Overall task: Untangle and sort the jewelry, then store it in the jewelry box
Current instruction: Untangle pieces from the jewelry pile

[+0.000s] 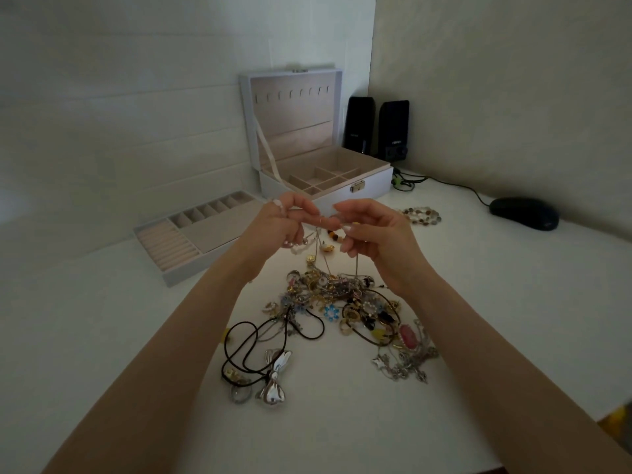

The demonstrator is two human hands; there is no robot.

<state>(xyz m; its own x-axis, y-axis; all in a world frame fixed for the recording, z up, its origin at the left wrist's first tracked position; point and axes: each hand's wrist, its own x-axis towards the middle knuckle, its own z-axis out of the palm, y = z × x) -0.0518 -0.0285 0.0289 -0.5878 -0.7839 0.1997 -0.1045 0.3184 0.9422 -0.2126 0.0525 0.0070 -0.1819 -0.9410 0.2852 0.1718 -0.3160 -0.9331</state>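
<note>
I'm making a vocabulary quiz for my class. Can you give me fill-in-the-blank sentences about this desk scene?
1. The lid of the jewelry box is ____.
2. The tray lies to the ____ of the box.
3. The left hand and right hand hover ____ the jewelry pile.
4. Two black ____ stand right of the box.
Missing words: open; left; above; speakers.

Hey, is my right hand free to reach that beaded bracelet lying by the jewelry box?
Probably not yet. The path over the table to the beaded bracelet is open, but the right hand is pinching a thin chain that hangs to the tangled pile.
</note>
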